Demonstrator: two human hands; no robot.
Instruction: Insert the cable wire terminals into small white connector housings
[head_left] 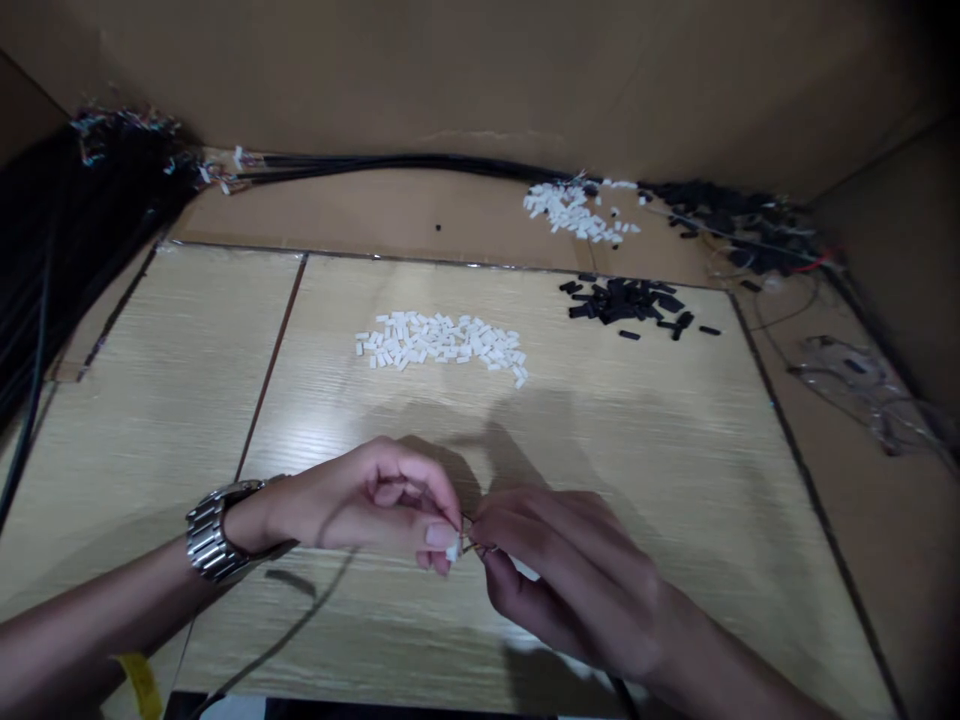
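Note:
My left hand [375, 505], with a metal watch [217, 530] at its wrist, pinches a small white connector housing [454, 547] between thumb and fingers. Facing it, my right hand [574, 570] is closed on several thin coloured wires [471, 540], whose ends reach the housing. How far the wire ends sit inside it is hidden by my fingers. From beneath my right hand a black cable [624, 697] runs toward the table's front edge. Both hands are just above the pale wooden table [360, 620].
White connector housings [442, 340] lie loose ahead, with short black pieces [626, 298] to their right. Another white pile [574, 212] rests on the cardboard ledge behind. Black cables with wired ends [127, 150] are bundled far left. A clear plastic bag [847, 375] lies at right.

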